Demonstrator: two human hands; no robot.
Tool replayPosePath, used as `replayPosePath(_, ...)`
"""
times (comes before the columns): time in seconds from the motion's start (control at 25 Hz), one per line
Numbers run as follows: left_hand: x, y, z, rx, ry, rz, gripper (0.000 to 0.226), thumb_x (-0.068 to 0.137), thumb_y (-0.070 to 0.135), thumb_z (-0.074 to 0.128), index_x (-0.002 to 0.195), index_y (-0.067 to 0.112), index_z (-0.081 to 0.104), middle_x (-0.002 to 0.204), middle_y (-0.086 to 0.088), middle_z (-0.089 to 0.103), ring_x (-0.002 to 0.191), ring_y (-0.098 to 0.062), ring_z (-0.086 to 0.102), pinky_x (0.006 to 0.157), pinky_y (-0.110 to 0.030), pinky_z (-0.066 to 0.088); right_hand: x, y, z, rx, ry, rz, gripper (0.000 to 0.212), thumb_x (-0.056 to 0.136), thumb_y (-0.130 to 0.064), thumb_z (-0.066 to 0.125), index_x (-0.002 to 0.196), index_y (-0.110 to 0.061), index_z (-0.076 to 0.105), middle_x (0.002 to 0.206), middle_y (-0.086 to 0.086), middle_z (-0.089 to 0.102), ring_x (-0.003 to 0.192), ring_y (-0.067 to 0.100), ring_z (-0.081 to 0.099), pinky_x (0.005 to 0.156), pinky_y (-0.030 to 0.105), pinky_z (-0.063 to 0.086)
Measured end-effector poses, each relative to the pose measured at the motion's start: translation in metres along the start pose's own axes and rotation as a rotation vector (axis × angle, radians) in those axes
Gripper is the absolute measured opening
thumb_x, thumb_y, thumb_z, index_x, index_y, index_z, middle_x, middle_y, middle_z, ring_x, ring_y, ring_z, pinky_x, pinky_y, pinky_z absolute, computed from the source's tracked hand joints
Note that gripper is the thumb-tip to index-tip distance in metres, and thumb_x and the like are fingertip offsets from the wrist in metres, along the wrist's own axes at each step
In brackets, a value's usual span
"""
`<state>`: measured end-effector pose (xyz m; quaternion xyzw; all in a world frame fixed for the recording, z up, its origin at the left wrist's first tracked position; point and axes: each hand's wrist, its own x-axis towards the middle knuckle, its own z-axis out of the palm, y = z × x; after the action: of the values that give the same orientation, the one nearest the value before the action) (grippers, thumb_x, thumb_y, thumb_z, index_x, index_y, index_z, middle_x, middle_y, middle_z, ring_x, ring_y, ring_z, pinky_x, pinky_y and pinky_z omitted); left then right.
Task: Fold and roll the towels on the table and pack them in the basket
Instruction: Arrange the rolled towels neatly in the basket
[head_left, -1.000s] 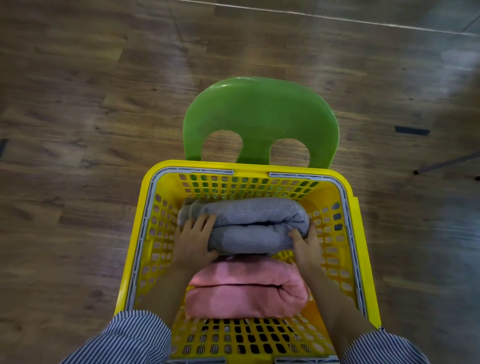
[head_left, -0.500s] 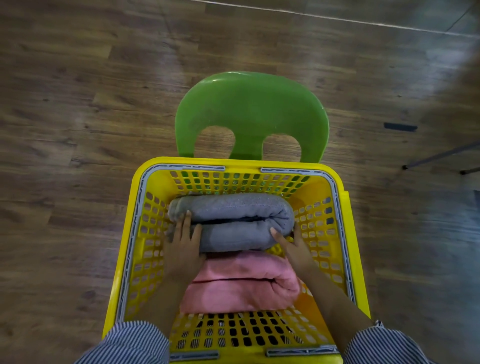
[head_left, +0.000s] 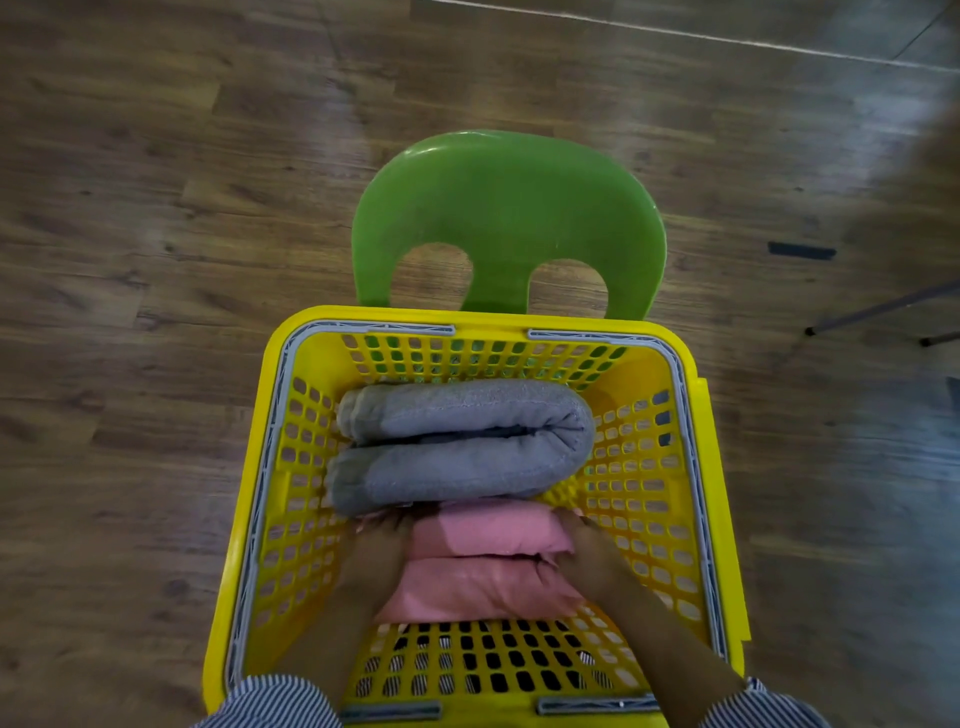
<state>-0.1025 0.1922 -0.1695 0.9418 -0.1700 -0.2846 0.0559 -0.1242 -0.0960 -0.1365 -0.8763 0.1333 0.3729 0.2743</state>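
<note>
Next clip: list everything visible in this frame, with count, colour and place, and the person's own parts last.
Basket: one, yellow with grey rim trim, centre, on the chair.
Grey towel: one, rolled, at the basket's far side.
Pink towel: one, rolled, near side, touching the grey one.
Chair: one, green plastic, backrest beyond the basket.
Floor: brown wood planks, all around.
Sleeves: two, striped, bottom corners.
Left hand: at the pink towel's left end.
Right hand: at its right end; grip unclear.

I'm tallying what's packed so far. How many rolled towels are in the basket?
2. The grey towel lies at the far side of the yellow basket; the pink towel lies nearer, touching it, between both hands. Any beneath them would be hidden.
</note>
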Motion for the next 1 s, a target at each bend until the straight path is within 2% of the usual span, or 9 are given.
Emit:
replayPosePath(0.2, -0.009, 0.002, -0.019, 0.105, -0.068, 0.112, 0.045, 0.049, 0.058, 0.061, 0.083, 0.029, 0.066, 0.088, -0.003, 0.062, 0.075, -0.023, 0.064, 0.060, -0.042, 0.052, -0.003, -0.002, 0.007, -0.057, -0.020, 0.034, 0.060, 0.084, -0.027, 0.057, 0.136, -0.010, 0.033, 0.131, 0.018, 0.046, 0.117, 0.035, 0.048, 0.092, 0.036, 0.043)
replayPosePath(0.32, -0.006, 0.022, -0.020, 0.285, -0.237, 0.199, 0.059, 0.069, 0.062, 0.056, 0.115, 0.027, 0.064, 0.117, -0.006, 0.055, 0.105, -0.025, 0.054, 0.095, -0.052, 0.038, -0.002, -0.011, 0.012, -0.131, 0.008, 0.015, 0.072, 0.078, -0.038, 0.057, 0.142, -0.019, 0.028, 0.139, 0.012, 0.039, 0.122, 0.036, 0.043, 0.100, 0.040, 0.039)
replayPosePath(0.44, -0.001, 0.028, -0.011, 0.323, -0.261, 0.181, 0.051, 0.085, 0.043, 0.053, 0.131, 0.020, 0.055, 0.136, -0.006, 0.046, 0.121, -0.026, 0.044, 0.106, -0.047, 0.021, 0.002, -0.019, 0.011, -0.190, 0.055, -0.006, 0.061, 0.084, -0.028, 0.054, 0.141, -0.023, 0.033, 0.137, 0.009, 0.044, 0.120, 0.032, 0.046, 0.103, 0.036, 0.037)
replayPosePath(0.52, -0.004, 0.014, -0.018, 0.373, -0.257, 0.173, 0.045, 0.072, 0.045, 0.065, 0.110, 0.021, 0.069, 0.119, -0.006, 0.060, 0.108, -0.024, 0.055, 0.102, -0.049, 0.030, 0.004, -0.018, 0.004, -0.179, 0.076, 0.013, 0.053, 0.087, -0.024, 0.053, 0.138, -0.019, 0.039, 0.130, 0.010, 0.049, 0.116, 0.030, 0.049, 0.098, 0.035, 0.041)
replayPosePath(0.64, -0.006, -0.008, -0.026, 0.320, -0.155, 0.101, 0.048, 0.022, 0.050, 0.086, 0.061, 0.028, 0.070, 0.069, -0.001, 0.065, 0.059, -0.019, 0.062, 0.064, -0.042, 0.051, 0.005, -0.015, 0.003, -0.139, 0.071, 0.033, 0.047, 0.091, -0.026, 0.049, 0.136, -0.015, 0.042, 0.130, 0.012, 0.048, 0.118, 0.029, 0.048, 0.100, 0.034, 0.039)
replayPosePath(0.68, -0.003, -0.010, -0.031, 0.324, -0.158, 0.061, 0.047, 0.025, 0.048, 0.089, 0.065, 0.031, 0.070, 0.072, -0.002, 0.064, 0.059, -0.020, 0.062, 0.062, -0.042, 0.050, 0.007, -0.016, 0.006, -0.158, 0.058, 0.021, 0.047, 0.091, -0.028, 0.049, 0.136, -0.016, 0.043, 0.132, 0.013, 0.047, 0.120, 0.030, 0.046, 0.102, 0.034, 0.037)
replayPosePath(0.8, 0.003, -0.002, -0.031, 0.349, -0.170, 0.062, 0.034, 0.073, 0.034, 0.073, 0.106, 0.027, 0.067, 0.111, -0.006, 0.060, 0.095, -0.025, 0.062, 0.087, -0.046, 0.042, 0.010, -0.020, 0.014, -0.194, 0.052, -0.036, 0.049, 0.086, -0.035, 0.049, 0.132, -0.019, 0.051, 0.134, 0.012, 0.049, 0.122, 0.030, 0.045, 0.107, 0.036, 0.033)
replayPosePath(0.92, 0.001, 0.001, -0.026, 0.317, -0.135, 0.161, 0.046, 0.027, 0.030, 0.091, 0.068, 0.028, 0.071, 0.076, 0.003, 0.066, 0.056, -0.019, 0.061, 0.056, -0.040, 0.050, 0.011, -0.012, 0.025, -0.201, 0.092, -0.052, 0.051, 0.079, -0.044, 0.048, 0.124, -0.022, 0.058, 0.133, 0.009, 0.053, 0.122, 0.031, 0.048, 0.106, 0.042, 0.036)
replayPosePath(1.0, 0.005, -0.005, -0.015, 0.322, -0.070, 0.184, 0.050, 0.016, 0.029, 0.092, 0.061, 0.028, 0.070, 0.068, 0.004, 0.065, 0.049, -0.018, 0.059, 0.049, -0.036, 0.049, 0.012, -0.007, 0.031, -0.211, 0.081, -0.036, 0.051, 0.079, -0.041, 0.053, 0.127, -0.025, 0.055, 0.137, 0.006, 0.050, 0.124, 0.031, 0.046, 0.108, 0.043, 0.034)
